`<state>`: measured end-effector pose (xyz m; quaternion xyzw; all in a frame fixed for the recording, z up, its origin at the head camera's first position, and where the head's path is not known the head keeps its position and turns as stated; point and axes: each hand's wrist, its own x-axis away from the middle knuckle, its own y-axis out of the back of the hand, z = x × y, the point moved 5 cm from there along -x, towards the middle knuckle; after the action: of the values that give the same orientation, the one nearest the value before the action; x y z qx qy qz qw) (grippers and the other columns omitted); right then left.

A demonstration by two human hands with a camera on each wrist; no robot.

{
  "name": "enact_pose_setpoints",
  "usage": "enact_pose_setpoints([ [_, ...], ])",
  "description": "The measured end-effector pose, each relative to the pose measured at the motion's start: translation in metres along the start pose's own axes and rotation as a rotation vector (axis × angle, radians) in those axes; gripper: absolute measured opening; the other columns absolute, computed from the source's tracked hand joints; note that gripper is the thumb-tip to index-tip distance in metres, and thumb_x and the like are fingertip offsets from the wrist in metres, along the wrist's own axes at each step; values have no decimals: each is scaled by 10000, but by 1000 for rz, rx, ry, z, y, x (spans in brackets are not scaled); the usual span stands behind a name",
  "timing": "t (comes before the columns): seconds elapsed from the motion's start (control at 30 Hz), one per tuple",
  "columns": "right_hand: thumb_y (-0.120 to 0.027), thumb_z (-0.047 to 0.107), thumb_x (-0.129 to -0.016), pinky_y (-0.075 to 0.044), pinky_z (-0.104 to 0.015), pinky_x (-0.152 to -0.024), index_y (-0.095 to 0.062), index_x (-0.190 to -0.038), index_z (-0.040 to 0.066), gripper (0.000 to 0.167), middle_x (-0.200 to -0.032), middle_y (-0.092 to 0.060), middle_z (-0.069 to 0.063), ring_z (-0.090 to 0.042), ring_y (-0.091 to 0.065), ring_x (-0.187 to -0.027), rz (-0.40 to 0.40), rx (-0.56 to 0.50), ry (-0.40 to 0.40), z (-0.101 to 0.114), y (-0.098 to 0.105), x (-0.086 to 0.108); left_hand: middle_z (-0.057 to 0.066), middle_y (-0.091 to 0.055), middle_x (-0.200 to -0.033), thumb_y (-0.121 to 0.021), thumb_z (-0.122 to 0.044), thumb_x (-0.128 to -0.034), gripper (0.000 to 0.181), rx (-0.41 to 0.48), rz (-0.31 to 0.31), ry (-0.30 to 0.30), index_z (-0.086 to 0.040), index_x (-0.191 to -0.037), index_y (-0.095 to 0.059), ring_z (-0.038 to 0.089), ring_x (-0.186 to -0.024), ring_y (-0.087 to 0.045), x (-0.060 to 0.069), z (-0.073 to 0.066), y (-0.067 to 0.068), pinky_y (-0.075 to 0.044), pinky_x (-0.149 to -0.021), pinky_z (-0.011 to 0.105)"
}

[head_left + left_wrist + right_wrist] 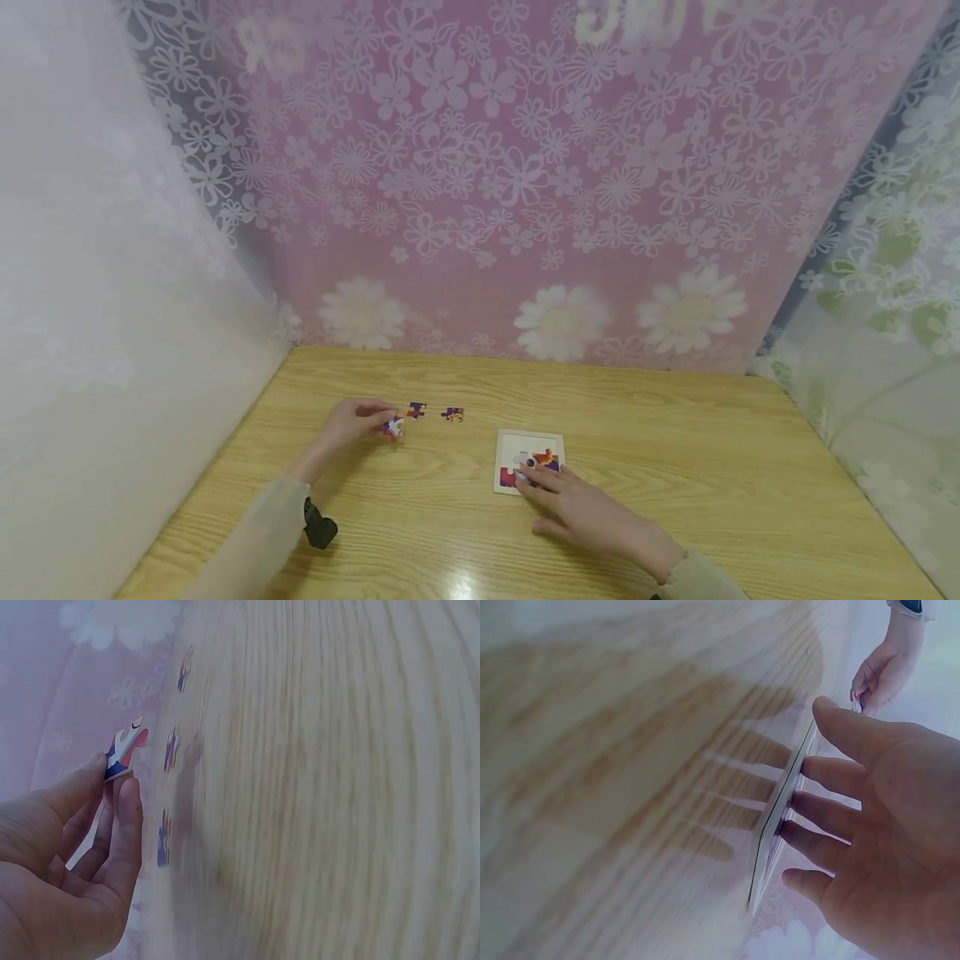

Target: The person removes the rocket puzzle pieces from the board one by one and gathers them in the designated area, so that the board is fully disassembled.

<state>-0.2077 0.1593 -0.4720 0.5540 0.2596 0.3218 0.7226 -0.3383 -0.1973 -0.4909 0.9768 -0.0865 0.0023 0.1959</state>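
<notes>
My left hand (358, 422) pinches a jigsaw puzzle piece (122, 755) between thumb and fingers, lifted a little off the table. The piece is white, blue and red. My right hand (585, 508) rests its outstretched fingers on the near right part of a square puzzle tray (517, 432) with a pale frame. Inside the tray, colourful pieces (546, 457) fill part of the lower half, some covered by the fingers. In the right wrist view the tray (759, 862) shows edge-on under the fingertips.
Two loose puzzle pieces, one nearer (417, 409) and one farther right (453, 413), lie beyond the left hand. A third loose piece (163, 840) shows in the left wrist view. Flowered curtains (480, 208) enclose the wooden table (420, 533) at the back and sides.
</notes>
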Motion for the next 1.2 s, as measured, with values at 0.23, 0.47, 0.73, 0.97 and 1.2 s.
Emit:
enact_pose_setpoints([
  [0.23,-564,373,-1043,-351,-607,-1116,-442,-1529,54,594,-1612,-362,-135,-332,-425,-1430,14,6,-8,0,0,0,161,-745,-1057,-687,-157,-985,342,52,-16,29,75,-1236,-680,212,-846,-720,7,3,19,-606,-818,374],
  [0.47,-554,395,-1043,-337,-594,-1134,-430,-1539,70,606,-1624,-343,-120,-323,-408,-1443,39,12,-35,-1,-2,-1,130,-749,-1022,-712,-198,-970,323,-49,-44,41,37,-1191,-716,188,-856,-700,10,8,28,-605,-793,340],
  [0.73,-557,392,-1042,-363,-590,-1119,-440,-1535,72,600,-1616,-362,-118,-302,-416,-1442,23,13,-18,-3,-2,0,116,-748,-1006,-716,-180,-964,257,-91,-1,92,19,-1124,-745,163,-797,-701,11,16,26,-608,-725,319],
  [0.97,-544,404,-1045,-367,-586,-1119,-426,-1544,82,606,-1621,-356,-109,-295,-406,-1449,28,8,-17,-5,-3,0,104,-754,-979,-717,-190,-964,255,-189,13,49,14,-1114,-743,197,-836,-714,12,16,23,-607,-762,374],
  [1.2,-547,386,-1047,-362,-598,-1116,-415,-1548,73,605,-1622,-349,-120,-308,-407,-1446,22,-1,-9,-4,-4,1,68,-763,-920,-785,-197,-906,224,-337,-24,-1,-33,-1056,-758,197,-826,-712,13,9,22,-578,-833,431],
])
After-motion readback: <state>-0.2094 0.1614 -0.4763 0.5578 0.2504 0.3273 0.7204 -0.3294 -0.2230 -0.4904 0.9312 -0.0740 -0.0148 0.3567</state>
